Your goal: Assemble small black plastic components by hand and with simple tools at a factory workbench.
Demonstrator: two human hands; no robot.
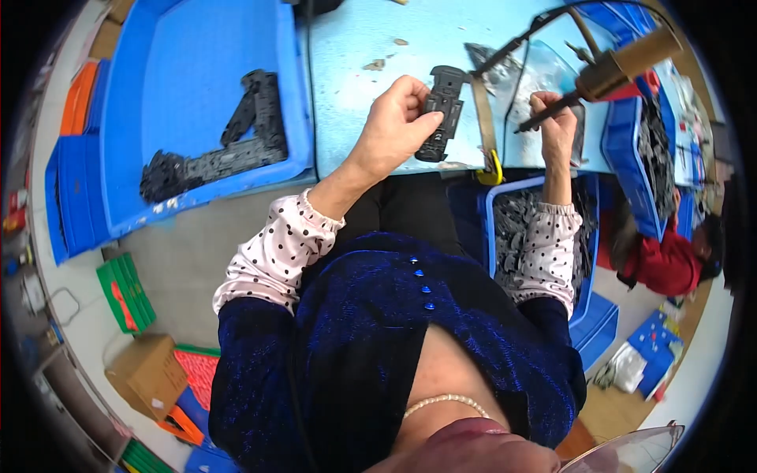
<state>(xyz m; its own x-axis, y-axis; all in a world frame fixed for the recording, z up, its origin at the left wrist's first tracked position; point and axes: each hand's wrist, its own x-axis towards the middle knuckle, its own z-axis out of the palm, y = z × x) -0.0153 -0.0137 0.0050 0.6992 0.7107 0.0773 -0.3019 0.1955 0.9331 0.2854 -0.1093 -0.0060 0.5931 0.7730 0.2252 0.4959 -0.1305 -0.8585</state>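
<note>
My left hand [398, 118] grips a black plastic part [441, 110] upright over the front edge of the light blue worktable [355, 47]. My right hand [556, 118] is closed around the dark shaft of a hanging tool [552, 110] with a brass-coloured body, its tip pointing toward the black part. A tan strap [482, 118] with a yellow end hangs between my two hands.
A big blue tray [197, 47] at the left holds a row of black plastic parts [213, 158]. A blue bin [493, 213] of grey parts sits under my right forearm. Another blue bin [631, 150] stands at the right, near a person in red [670, 260]. Cardboard box [146, 374] and green crates lie on the floor.
</note>
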